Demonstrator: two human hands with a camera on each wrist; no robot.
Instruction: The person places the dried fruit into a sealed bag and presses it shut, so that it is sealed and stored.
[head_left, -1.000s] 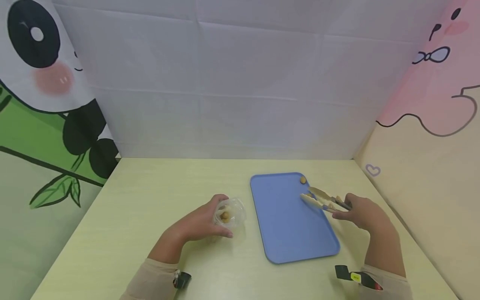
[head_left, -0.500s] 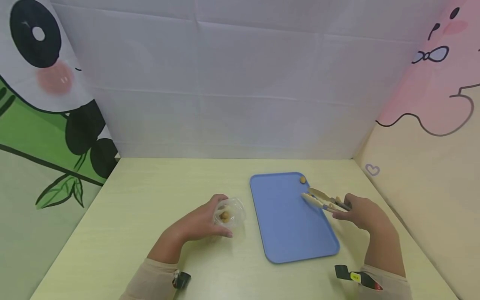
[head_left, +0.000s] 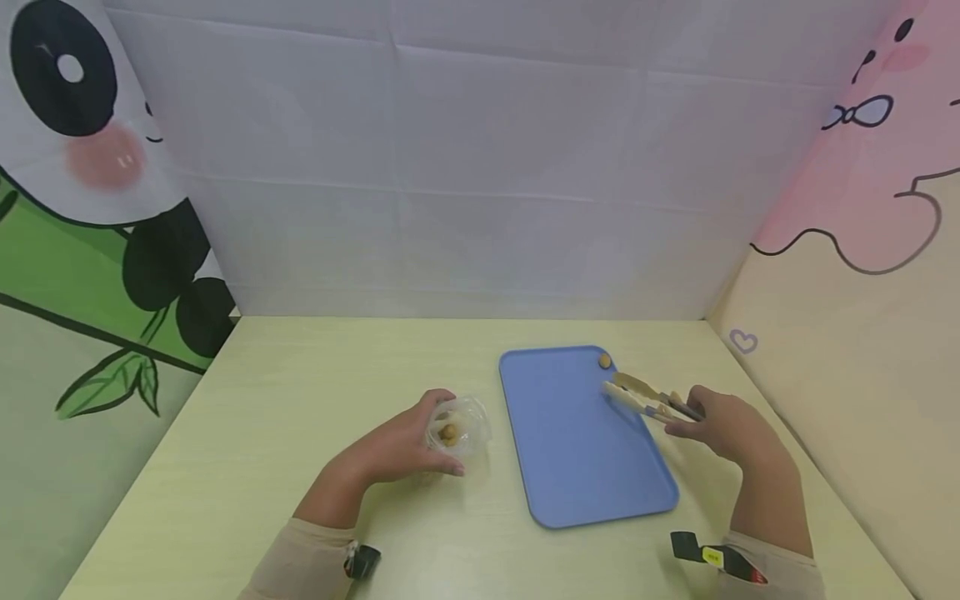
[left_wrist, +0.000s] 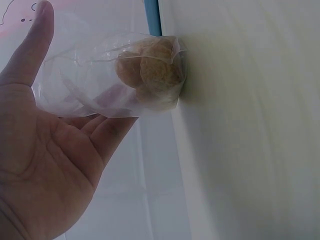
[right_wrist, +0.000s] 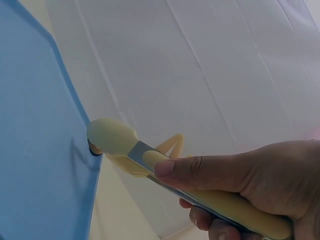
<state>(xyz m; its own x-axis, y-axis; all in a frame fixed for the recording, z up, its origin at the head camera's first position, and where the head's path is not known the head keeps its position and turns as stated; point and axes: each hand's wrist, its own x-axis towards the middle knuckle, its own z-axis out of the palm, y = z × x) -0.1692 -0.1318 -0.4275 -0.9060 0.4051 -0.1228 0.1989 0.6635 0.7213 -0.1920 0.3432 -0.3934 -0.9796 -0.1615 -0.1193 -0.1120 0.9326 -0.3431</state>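
Note:
My left hand holds a clear plastic bag around its side, thumb on one side and fingers on the other. Several brown, rough-skinned balls lie at the bag's bottom, close to the tabletop. With my right hand I grip a pair of tongs with cream tips and handles, thumb along one arm. The tongs' tips reach over the right edge of the blue tray. One brown ball sits at the tray's far right corner. Part of a brown ball shows behind the tong tip in the right wrist view.
A pale yellow table carries everything. Behind it hangs a white cloth wall. Printed side panels with cartoon figures stand left and right, the right panel near my right arm.
The tongs' tips have drawn slightly closer together, and the ball seen between them a second ago is hidden in the head view. Both hands stay nearly still.

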